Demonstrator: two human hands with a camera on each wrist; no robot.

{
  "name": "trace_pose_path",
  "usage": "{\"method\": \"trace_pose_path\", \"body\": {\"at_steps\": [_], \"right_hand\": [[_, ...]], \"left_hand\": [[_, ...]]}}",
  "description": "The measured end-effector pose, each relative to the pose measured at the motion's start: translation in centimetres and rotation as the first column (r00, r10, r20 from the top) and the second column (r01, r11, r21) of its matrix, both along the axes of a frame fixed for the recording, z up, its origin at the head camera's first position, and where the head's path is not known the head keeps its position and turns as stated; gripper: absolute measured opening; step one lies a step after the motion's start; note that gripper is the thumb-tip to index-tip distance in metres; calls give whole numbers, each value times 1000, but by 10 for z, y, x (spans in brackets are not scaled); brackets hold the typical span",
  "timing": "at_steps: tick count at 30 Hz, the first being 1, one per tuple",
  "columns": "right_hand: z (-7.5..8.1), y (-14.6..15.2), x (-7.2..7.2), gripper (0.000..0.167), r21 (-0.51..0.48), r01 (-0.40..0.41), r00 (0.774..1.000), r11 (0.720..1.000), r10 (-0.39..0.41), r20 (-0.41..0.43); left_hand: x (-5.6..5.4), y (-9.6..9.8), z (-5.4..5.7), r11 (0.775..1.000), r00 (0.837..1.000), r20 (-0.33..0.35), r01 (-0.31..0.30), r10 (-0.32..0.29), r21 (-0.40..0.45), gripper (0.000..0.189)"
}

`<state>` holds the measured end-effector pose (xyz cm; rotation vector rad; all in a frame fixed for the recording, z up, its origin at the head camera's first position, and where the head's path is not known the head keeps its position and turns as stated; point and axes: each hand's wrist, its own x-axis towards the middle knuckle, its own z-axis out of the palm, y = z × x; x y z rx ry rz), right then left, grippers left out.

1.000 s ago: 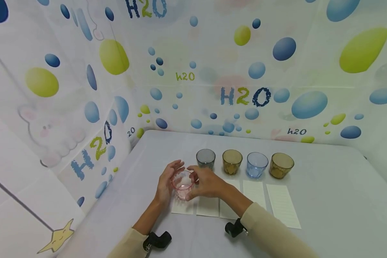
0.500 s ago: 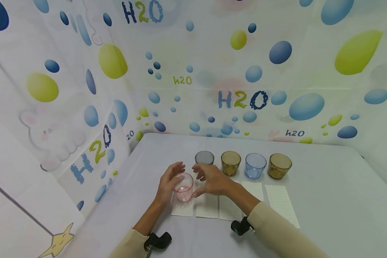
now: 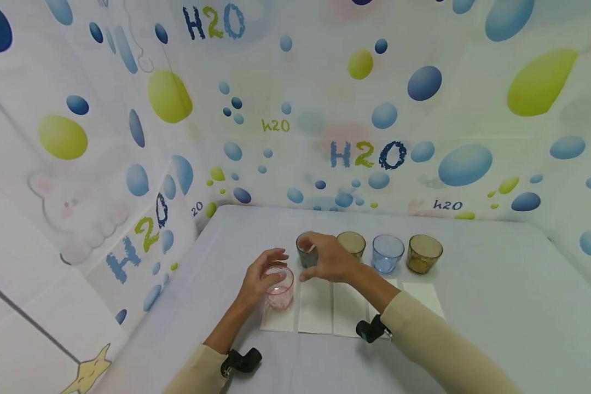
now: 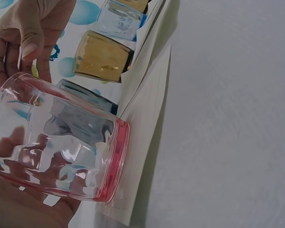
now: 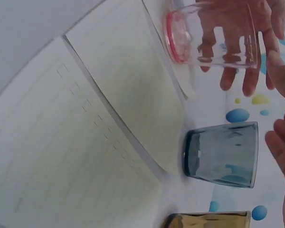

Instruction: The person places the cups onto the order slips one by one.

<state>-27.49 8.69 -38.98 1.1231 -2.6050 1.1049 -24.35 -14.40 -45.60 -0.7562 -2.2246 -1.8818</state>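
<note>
A clear pink-tinted glass stands upright on the leftmost paper sheet. My left hand is around its left and far side, with fingers extended and the thumb near the rim; whether they touch it is unclear. In the right wrist view those fingers look straight behind the pink glass. My right hand hovers at the grey glass, thumb and fingers spread apart. The right wrist view shows a gap between the right fingertips and the grey glass's rim. Part of that glass is hidden in the head view.
Right of the grey glass, in a row, stand an amber glass, a blue glass and another amber glass. Several paper sheets lie side by side in front of them on the white table. A patterned curtain closes the back.
My right hand has let go of the pink glass and moved up and right to the grey glass. The left hand has stayed beside the pink glass. The head view has tilted slightly.
</note>
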Motion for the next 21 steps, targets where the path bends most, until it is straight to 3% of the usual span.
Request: {"method": "trace_pose_path", "body": {"at_steps": [4, 8, 13, 21], "right_hand": [[4, -1, -9, 65, -54, 23, 997, 998, -27, -78], [10, -4, -17, 68, -66, 93, 992, 993, -98, -79], [10, -8, -24, 73, 52, 206, 978, 977, -206, 4], [8, -2, -30, 73, 161, 252, 965, 954, -261, 36]], "left_hand": [[-1, -3, -1, 999, 1000, -4, 29, -29, -24, 51], [0, -6, -1, 998, 999, 11, 48, -47, -30, 52], [1, -8, -5, 995, 995, 22, 98, -98, -8, 47], [0, -6, -8, 993, 993, 2, 119, -119, -16, 43]]}}
